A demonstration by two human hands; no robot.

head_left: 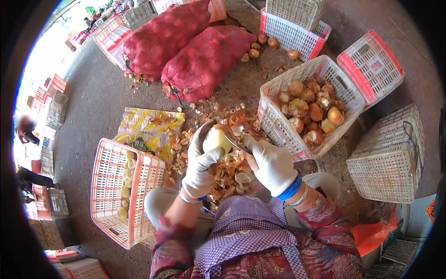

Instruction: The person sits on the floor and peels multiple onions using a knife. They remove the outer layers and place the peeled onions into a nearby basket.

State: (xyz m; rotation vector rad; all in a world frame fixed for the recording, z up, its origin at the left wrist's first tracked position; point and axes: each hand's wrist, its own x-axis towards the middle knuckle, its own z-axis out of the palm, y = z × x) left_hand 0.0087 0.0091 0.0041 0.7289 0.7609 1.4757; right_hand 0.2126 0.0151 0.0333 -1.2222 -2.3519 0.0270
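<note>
My left hand (200, 165), in a white glove, grips a pale, partly peeled onion (215, 139) with some brown skin at its top. My right hand (268, 165), also gloved, is closed on a knife (239, 147), its blade against the onion's right side. Onion peels (241, 179) are heaped on the ground below. To the right, a crate (268, 116) holds unpeeled onions (316, 111). To the left, a red-rimmed crate (106, 176) holds pale onions (124, 190).
Two red mesh sacks (204, 60) lie ahead, near loose onions (253, 53) and crates (283, 35). A yellow printed sack (151, 121) lies flat front-left. More crates (383, 167) stand at my right. A person (28, 130) is at the far left edge.
</note>
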